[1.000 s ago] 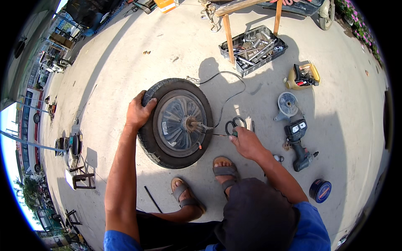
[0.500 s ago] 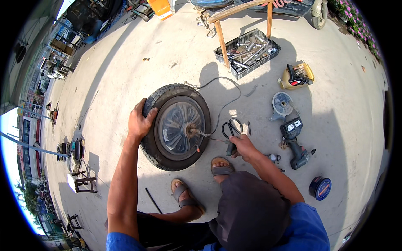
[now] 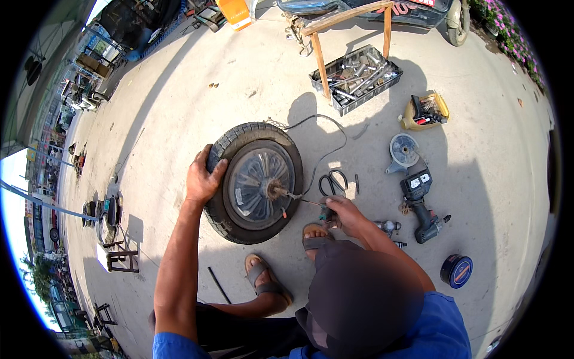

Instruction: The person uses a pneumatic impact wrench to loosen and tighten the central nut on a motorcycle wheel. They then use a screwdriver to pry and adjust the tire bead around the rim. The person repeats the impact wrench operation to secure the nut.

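Observation:
A motor wheel with a black tyre (image 3: 254,133) stands tilted on the ground in front of me. My left hand (image 3: 204,179) grips its left edge, thumb on the sidewall and fingers over the tread. At the middle of the dusty hub cover (image 3: 254,173) a dirty axle sticks out, and a grey cable (image 3: 321,157) runs from it. My right hand (image 3: 347,215) is closed round what looks like a screwdriver (image 3: 325,213) with a dark handle. Its thin shaft points left at the wheel's lower right side; whether the tip touches is unclear. Black-handled scissors (image 3: 326,184) lie just beyond that hand.
An impact wrench (image 3: 421,203), a round metal part (image 3: 404,151) and a round blue tin (image 3: 456,271) lie to the right. Farther off are a cut yellow container (image 3: 411,116) of tools and a black crate (image 3: 339,103) of sockets. A black rod (image 3: 219,286) lies by my feet.
My right hand has shifted slightly left and up with the screwdriver, and its grip has turned a little. The left hand keeps its hold; the whole view has shifted slightly.

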Tool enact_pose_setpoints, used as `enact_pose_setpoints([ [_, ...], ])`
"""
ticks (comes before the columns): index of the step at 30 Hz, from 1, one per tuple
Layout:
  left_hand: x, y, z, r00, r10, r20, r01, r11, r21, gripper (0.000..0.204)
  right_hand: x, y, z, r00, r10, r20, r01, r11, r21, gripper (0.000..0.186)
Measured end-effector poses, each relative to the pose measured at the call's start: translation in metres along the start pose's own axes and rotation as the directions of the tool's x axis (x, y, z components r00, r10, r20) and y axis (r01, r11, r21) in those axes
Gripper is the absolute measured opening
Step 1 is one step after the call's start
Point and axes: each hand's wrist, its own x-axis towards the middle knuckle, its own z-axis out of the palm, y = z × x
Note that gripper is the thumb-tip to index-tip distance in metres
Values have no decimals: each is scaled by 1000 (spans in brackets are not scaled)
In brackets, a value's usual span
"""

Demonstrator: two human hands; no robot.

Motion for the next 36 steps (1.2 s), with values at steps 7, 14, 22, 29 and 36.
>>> enact_pose_setpoints([
  [7, 0, -4, -2, 1000, 29, -10, -28, 998, 51, 67, -8, 1, 1, 812, -468, 348, 450, 124, -884, 69],
  [14, -2, 0, -1, 1000, 19, -8, -19, 1000, 22, 67, -2, -1, 19, 785, -472, 402, 343, -210, -916, 48],
  [22, 5, 23, -4, 950, -307, 47, 283, 919, 276, 70, 6, 13, 16, 798, -460, 390, 394, -92, -915, 38],
  [29, 6, 18, 3, 951, -309, -1, 295, 907, 300, 77, 7, 18, 22, 847, -490, 205, 362, 250, -898, 31],
  [36, 11, 33, 6, 948, -319, 9, 296, 891, 344, 75, 5, 19, 21, 835, -520, 183, 350, 244, -904, 23],
])
